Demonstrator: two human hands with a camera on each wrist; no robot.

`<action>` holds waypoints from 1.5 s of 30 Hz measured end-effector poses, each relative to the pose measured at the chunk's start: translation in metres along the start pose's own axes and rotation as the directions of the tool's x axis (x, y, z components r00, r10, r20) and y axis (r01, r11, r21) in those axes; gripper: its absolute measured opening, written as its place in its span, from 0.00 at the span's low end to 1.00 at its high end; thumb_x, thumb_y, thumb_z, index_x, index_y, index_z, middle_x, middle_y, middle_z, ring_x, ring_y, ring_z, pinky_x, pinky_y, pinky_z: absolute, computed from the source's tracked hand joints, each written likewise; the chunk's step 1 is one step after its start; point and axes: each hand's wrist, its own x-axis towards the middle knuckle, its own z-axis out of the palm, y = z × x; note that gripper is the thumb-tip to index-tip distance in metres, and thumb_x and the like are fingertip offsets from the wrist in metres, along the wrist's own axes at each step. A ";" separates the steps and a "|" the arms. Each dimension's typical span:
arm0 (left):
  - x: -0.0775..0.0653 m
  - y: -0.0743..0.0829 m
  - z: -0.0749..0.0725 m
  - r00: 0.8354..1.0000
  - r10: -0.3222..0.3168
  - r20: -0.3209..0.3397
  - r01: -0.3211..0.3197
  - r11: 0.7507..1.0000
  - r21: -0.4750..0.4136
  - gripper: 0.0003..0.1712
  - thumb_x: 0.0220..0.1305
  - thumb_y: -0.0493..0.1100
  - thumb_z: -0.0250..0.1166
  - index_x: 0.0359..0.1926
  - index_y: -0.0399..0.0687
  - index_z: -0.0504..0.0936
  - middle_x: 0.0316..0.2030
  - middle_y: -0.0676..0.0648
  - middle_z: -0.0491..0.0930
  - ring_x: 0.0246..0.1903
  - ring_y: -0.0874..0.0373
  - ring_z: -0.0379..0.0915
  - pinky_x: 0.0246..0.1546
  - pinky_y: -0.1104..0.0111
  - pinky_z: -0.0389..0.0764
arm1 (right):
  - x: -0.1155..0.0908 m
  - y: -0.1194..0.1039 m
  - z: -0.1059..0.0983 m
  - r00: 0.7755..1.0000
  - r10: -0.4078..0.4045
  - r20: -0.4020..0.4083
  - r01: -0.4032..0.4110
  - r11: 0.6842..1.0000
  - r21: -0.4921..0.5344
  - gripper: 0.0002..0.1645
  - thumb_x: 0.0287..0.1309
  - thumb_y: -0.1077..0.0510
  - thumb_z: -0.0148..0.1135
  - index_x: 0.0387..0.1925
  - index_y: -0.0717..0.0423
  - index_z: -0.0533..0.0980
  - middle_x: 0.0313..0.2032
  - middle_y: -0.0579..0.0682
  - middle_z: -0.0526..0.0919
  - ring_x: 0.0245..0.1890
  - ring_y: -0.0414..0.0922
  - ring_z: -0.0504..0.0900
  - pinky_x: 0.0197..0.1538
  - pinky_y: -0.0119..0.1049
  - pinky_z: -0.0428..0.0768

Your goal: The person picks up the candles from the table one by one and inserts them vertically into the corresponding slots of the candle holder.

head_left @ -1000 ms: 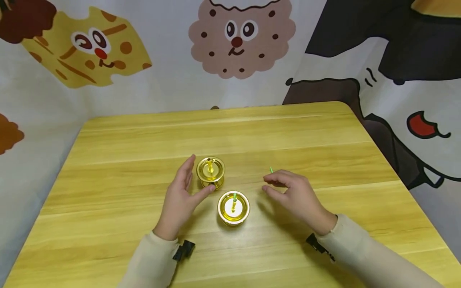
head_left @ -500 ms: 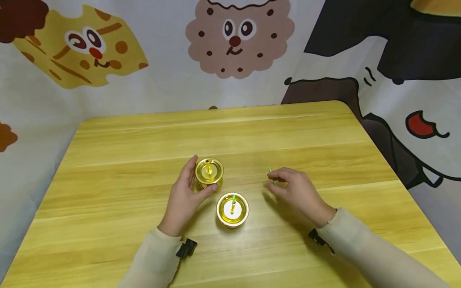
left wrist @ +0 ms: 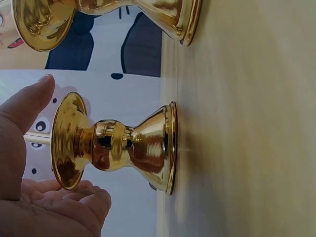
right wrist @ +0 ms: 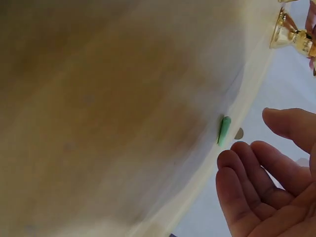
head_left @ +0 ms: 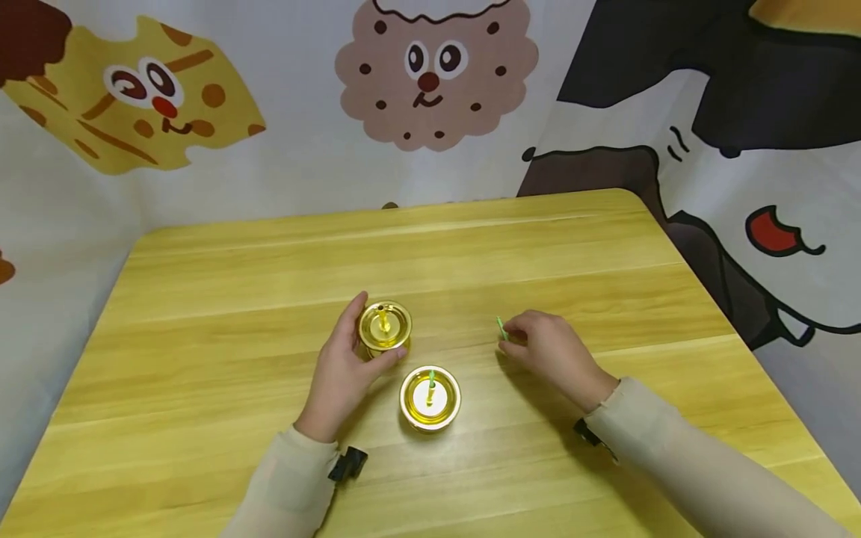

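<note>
i see passing room between the front gold holder (head_left: 430,416) and the right grip (head_left: 557,355); the rear gold holder (head_left: 393,330) blocks the left grip (head_left: 346,371) rightward.

Three views of one table (head_left: 168,388): one high, two low and sideways.
The head view looks forward and down from above the near side, farthest off, reaching the far edge, both far corners and the curtain (head_left: 303,172) behind. The left wrist view sits low and close, facing the far edge, tipped so the table stands at right; the left hand (left wrist: 44,173) and a gold holder (left wrist: 113,143) are near, a second gold holder (left wrist: 170,17) cropped above. The right wrist view, also low, is tipped the other way, table at left, looking past the right hand (right wrist: 276,182) to a green stick (right wrist: 224,129) and the far edge. Head and left wrist share both holders; head and right wrist, the stick.
</note>
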 end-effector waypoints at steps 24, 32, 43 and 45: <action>0.004 0.000 0.001 0.999 -0.044 0.018 0.044 0.999 0.025 0.54 0.57 0.41 0.77 0.77 0.41 0.53 0.74 0.39 0.59 0.70 0.46 0.61 0.69 0.59 0.65 | 0.029 0.001 -0.002 0.987 0.014 0.161 0.011 0.988 -0.155 0.08 0.61 0.60 0.67 0.25 0.54 0.84 0.25 0.46 0.80 0.24 0.42 0.73 0.30 0.39 0.77; 0.002 0.002 0.002 0.999 -0.047 0.022 0.047 0.998 0.032 0.52 0.58 0.41 0.76 0.77 0.42 0.56 0.71 0.39 0.64 0.69 0.47 0.63 0.69 0.58 0.66 | 0.028 0.002 0.000 0.982 0.038 0.187 -0.012 0.990 -0.138 0.05 0.58 0.61 0.66 0.29 0.55 0.84 0.27 0.47 0.81 0.26 0.43 0.74 0.31 0.39 0.77; 0.005 0.001 0.001 0.999 -0.034 0.023 0.032 0.998 0.061 0.52 0.59 0.42 0.76 0.77 0.43 0.56 0.71 0.40 0.64 0.69 0.47 0.63 0.69 0.56 0.66 | 0.027 -0.008 0.004 0.999 -0.037 0.038 0.039 0.998 -0.047 0.06 0.62 0.58 0.67 0.34 0.59 0.83 0.30 0.47 0.81 0.28 0.42 0.77 0.33 0.38 0.80; 0.004 0.000 0.001 0.999 -0.035 0.020 0.033 0.997 0.065 0.52 0.59 0.42 0.76 0.77 0.43 0.56 0.71 0.40 0.64 0.69 0.47 0.63 0.69 0.57 0.65 | 0.027 -0.010 0.005 0.998 -0.066 0.001 0.065 0.997 -0.042 0.05 0.62 0.59 0.67 0.34 0.58 0.82 0.30 0.48 0.81 0.28 0.42 0.77 0.32 0.37 0.79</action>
